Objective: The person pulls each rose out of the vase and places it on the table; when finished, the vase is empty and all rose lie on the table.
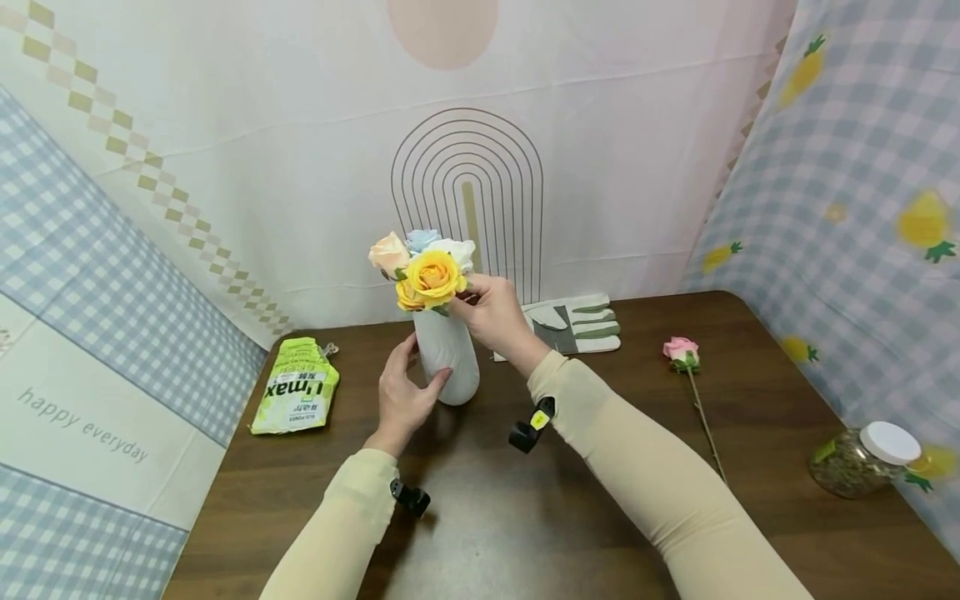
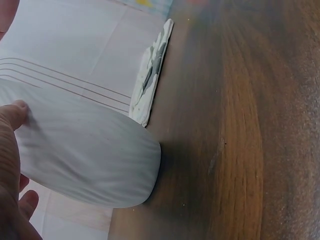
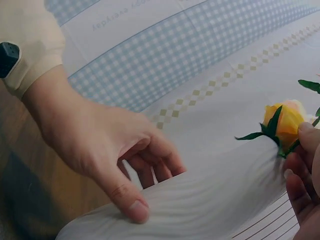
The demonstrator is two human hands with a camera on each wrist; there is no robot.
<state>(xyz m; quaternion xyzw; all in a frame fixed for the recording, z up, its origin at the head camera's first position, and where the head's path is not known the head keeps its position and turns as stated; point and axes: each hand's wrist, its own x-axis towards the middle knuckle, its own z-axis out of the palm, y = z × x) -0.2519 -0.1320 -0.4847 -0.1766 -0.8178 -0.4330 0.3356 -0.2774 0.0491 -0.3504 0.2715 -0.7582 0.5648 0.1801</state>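
Note:
A white ribbed vase [image 1: 450,358] stands on the wooden table, and my left hand [image 1: 405,392] holds its side with thumb and fingers curled round it. Out of its mouth rise artificial roses: a large yellow rose [image 1: 435,277] in front with a smaller yellow bloom beside it, a peach rose [image 1: 388,252], a light blue rose [image 1: 422,240] and a white rose [image 1: 457,250]. At the rim, my right hand [image 1: 498,317] pinches the yellow rose just under its bloom. Green leaves [image 3: 272,122] show below the yellow petals in the right wrist view. The stems inside the vase are hidden.
A green-and-white packet [image 1: 296,387] lies at the left of the table. Behind the right forearm is a white and grey glove [image 1: 585,323]. A pink rose [image 1: 681,350] with a long stem lies to the right, near a white-lidded jar [image 1: 862,458].

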